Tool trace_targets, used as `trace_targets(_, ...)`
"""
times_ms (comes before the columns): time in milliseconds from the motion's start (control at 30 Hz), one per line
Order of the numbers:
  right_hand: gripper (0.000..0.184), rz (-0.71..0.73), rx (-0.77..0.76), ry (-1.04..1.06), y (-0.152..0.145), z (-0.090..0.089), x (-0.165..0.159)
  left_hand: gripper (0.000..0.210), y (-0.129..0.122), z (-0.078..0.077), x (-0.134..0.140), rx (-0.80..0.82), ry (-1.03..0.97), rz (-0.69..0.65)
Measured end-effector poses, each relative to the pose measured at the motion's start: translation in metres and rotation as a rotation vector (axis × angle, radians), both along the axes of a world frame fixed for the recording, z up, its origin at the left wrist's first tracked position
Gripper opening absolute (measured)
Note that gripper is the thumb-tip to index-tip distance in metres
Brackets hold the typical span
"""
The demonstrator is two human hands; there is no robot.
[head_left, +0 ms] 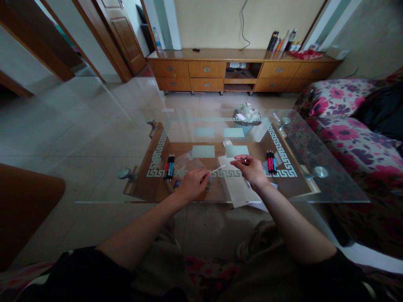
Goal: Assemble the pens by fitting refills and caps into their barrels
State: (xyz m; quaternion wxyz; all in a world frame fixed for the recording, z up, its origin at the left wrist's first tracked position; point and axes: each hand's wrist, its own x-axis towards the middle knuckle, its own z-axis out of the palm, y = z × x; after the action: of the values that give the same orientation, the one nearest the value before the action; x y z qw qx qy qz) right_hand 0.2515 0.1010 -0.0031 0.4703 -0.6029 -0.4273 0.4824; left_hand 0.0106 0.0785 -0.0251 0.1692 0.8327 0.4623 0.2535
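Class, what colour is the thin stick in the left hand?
The thin stick in the left hand looks white, as the head view shows.

Two bare hands work over a glass table, with pens laid out on either side.
The left hand (193, 184) grips a thin pale stick (218, 169) pointing to two o'clock; the right hand (250, 168) pinches something seemingly small and dark, too blurred to name. Pens (169, 167) in red, black and blue lie at ten o'clock from the left hand, more pens (271, 162) between two and three from the right. At twelve, beyond the glass table (103, 200), stands a wooden cabinet (206, 69); a flowered sofa (336, 98) sits toward two.
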Motion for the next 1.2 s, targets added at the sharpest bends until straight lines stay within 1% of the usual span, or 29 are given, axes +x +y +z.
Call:
trace_targets(67, 0.044, -0.031, 0.01, -0.004, 0.003, 0.0, 0.007, 0.032, -0.001, 0.0, 0.002, -0.086, -0.061, 0.054)
trace_targets(133, 0.043, 0.012, 0.009, -0.017, 0.003, -0.001, 0.011, 0.042, -0.003, 0.0, 0.007, -0.147, -0.103, 0.064)
trace_targets(167, 0.042, 0.05, 0.003, -0.039, 0.003, -0.003, 0.011, 0.042, -0.004, 0.0, 0.01, -0.156, -0.114, 0.05)
trace_targets(233, 0.036, 0.13, 0.006, -0.126, 0.001, -0.008, 0.009, 0.033, -0.006, 0.002, 0.017, -0.148, -0.115, 0.019)
trace_targets(300, 0.026, 0.2, 0.045, -0.256, -0.001, -0.013, 0.005, 0.025, -0.007, 0.002, 0.024, -0.148, -0.096, -0.009)
trace_targets(400, 0.016, 0.298, 0.115, -0.444, -0.003, -0.02, 0.001, 0.021, -0.008, -0.002, 0.032, -0.143, -0.014, -0.056)
trace_targets(533, 0.012, 0.395, 0.106, -0.642, -0.007, -0.022, -0.002, 0.024, -0.009, -0.007, 0.035, -0.07, 0.149, -0.139)
trace_targets(633, 0.015, 0.446, 0.071, -0.731, -0.009, -0.025, -0.003, 0.026, -0.009, -0.006, 0.034, -0.043, 0.226, -0.204)
trace_targets(733, 0.011, 0.504, 0.068, -0.799, -0.009, -0.033, -0.004, 0.024, -0.009, -0.004, 0.034, -0.036, 0.283, -0.214)
trace_targets(800, 0.012, 0.532, 0.077, -0.816, -0.009, -0.038, -0.004, 0.025, -0.009, -0.002, 0.034, -0.031, 0.309, -0.218)
trace_targets(867, 0.018, 0.538, 0.073, -0.823, -0.009, -0.04, -0.005, 0.029, -0.01, -0.001, 0.034, -0.031, 0.325, -0.232)
trace_targets(967, 0.027, 0.518, 0.059, -0.818, -0.007, -0.037, -0.006, 0.034, -0.011, -0.002, 0.033, -0.026, 0.345, -0.258)
trace_targets(1133, 0.022, 0.368, 0.06, -0.888, 0.001, -0.022, 0.006, 0.033, -0.012, -0.005, 0.029, -0.008, 0.376, -0.268)
trace_targets(1200, 0.024, 0.351, 0.058, -0.949, 0.006, -0.017, 0.017, 0.032, -0.012, -0.006, 0.027, -0.011, 0.384, -0.268)
